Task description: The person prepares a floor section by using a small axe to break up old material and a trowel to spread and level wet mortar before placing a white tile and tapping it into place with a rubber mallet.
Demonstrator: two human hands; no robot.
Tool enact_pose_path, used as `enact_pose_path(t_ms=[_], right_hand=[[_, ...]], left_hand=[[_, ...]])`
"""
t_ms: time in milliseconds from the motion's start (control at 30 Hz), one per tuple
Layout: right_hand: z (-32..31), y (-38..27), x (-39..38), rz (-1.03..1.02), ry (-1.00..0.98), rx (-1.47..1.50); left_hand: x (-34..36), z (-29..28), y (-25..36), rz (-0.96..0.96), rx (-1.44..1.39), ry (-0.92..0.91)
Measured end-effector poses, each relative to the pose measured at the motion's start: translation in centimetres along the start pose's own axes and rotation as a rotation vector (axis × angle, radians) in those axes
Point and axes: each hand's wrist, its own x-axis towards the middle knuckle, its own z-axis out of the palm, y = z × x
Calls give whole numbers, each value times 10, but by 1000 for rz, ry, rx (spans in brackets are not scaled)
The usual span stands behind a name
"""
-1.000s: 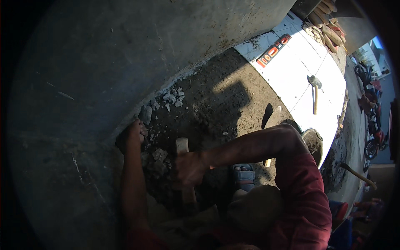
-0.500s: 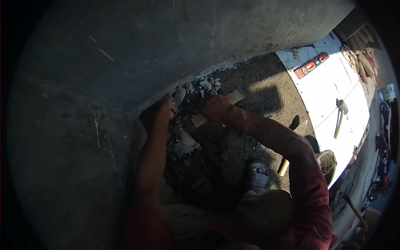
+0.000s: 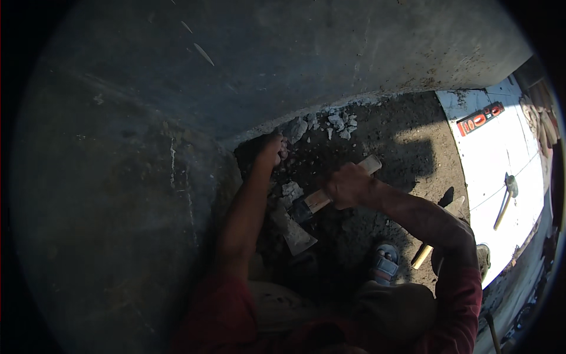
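My right hand point(image 3: 348, 186) grips the wooden handle of a short mattock point(image 3: 298, 235), fingers wrapped round it. Its flared metal head rests low over the dark soil, in front of my legs. In the wall corner, my left hand point(image 3: 276, 148) is closed with its fingers curled down at the dirt. What it holds, if anything, is hidden. A grey stone chunk point(image 3: 293, 130) lies just right of that hand, and white broken rubble point(image 3: 342, 123) is scattered farther along the wall. Another pale lump point(image 3: 291, 192) sits between my left hand and the mattock head.
Grey plastered walls point(image 3: 283, 65) rise ahead and to the left. To the right, a white tiled floor point(image 3: 501, 141) carries a red-and-black spirit level point(image 3: 480, 119) and a mallet point(image 3: 511, 187). A wooden handle point(image 3: 422, 256) lies by my sandalled foot point(image 3: 385, 262).
The whole view has shifted. My right hand has drawn the mattock back toward me, away from the wall, and the pale lump now shows. My left hand stays closed in the corner.
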Motion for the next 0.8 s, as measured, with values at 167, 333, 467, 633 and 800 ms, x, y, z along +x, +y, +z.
enact_pose_path(t_ms=[167,333,467,633,800], right_hand=[[38,9,-22,51,154,147],[94,28,-85,345,241,423],[133,47,-127,747,324,632],[129,58,-143,910,679,837],[150,103,-142,912,623,730]], left_hand=[[-11,-42,-2,95,175,61],[-32,9,-41,101,465,100],[-45,38,-42,414,687,321],[-31,37,-42,848,1132,606],[-11,47,-32,904,1194,601]])
